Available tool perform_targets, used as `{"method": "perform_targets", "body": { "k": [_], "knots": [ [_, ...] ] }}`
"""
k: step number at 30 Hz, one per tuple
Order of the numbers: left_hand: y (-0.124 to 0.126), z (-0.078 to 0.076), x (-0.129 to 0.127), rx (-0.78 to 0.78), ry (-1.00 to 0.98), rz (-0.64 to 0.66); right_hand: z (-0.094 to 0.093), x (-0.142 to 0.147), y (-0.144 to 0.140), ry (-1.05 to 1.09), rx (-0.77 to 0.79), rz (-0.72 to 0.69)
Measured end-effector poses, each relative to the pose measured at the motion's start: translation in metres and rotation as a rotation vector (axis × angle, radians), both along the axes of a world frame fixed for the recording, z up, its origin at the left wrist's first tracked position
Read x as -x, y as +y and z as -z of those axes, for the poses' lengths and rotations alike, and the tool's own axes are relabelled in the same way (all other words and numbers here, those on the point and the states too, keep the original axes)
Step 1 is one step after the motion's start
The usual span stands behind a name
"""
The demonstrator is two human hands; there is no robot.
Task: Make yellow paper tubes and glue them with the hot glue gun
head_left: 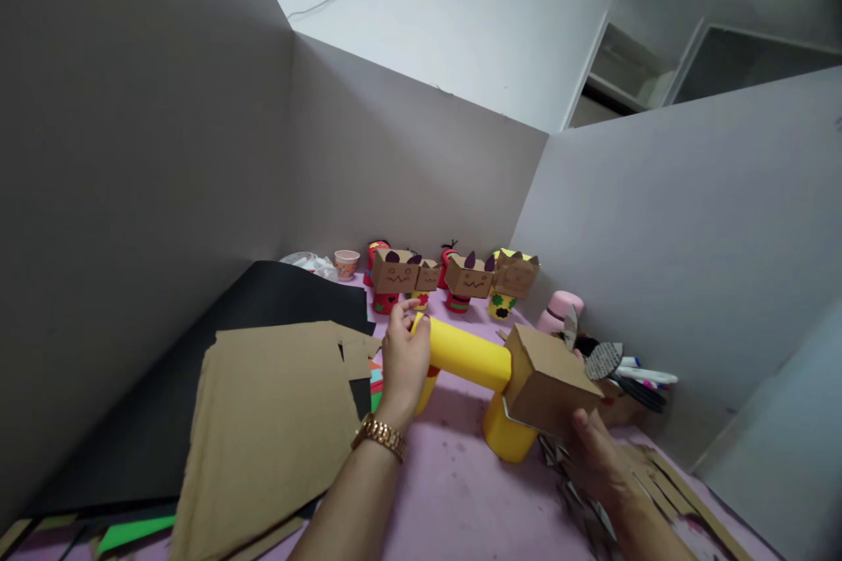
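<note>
The left hand (405,364) pinched the left end of a yellow tube (468,352); its right end met the cardboard box (545,381) that the half-open right hand (597,449) held above the pink table (453,491). Joining seemed underway; the next move called for careful alignment.

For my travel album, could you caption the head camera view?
Left hand holding a yellow tube, right hand holding a cardboard box, with drawn-on cardboard faces behind.

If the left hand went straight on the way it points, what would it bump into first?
Probably the small cardboard-faced figure at the back, roughly in line beyond the left hand, though depth is hard to judge.
</note>
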State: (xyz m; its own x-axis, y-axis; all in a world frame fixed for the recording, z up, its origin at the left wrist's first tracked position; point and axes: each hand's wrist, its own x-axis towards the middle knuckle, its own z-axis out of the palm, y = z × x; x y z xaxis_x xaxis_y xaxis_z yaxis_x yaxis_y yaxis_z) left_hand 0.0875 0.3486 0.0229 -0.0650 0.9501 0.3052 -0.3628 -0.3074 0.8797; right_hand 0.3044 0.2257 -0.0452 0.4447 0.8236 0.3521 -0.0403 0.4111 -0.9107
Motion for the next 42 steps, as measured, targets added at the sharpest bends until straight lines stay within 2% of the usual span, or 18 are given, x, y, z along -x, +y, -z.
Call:
{"method": "perform_targets", "body": {
  "k": [12, 20, 29, 37, 42],
  "knots": [
    [0.001, 0.001, -0.003, 0.063, -0.001, 0.056, -0.006, 0.005, -0.001, 0.02, 0.005, 0.003],
    [0.008, 0.01, 0.0, 0.063, 0.111, -0.03, 0.0, 0.0, 0.0, 0.025, 0.015, -0.005],
    [0.004, 0.002, 0.003, 0.031, 0.219, -0.111, -0.002, 0.002, 0.0, 0.037, 0.01, 0.021],
    [0.016, 0.0, 0.019, 0.04, 0.181, -0.245, -0.005, 0.005, 0.0, 0.047, -0.016, 0.013],
    [0.023, 0.0, 0.025, 0.065, 0.133, -0.254, -0.003, 0.003, 0.001, 0.053, -0.016, 0.021]
  ]
}}
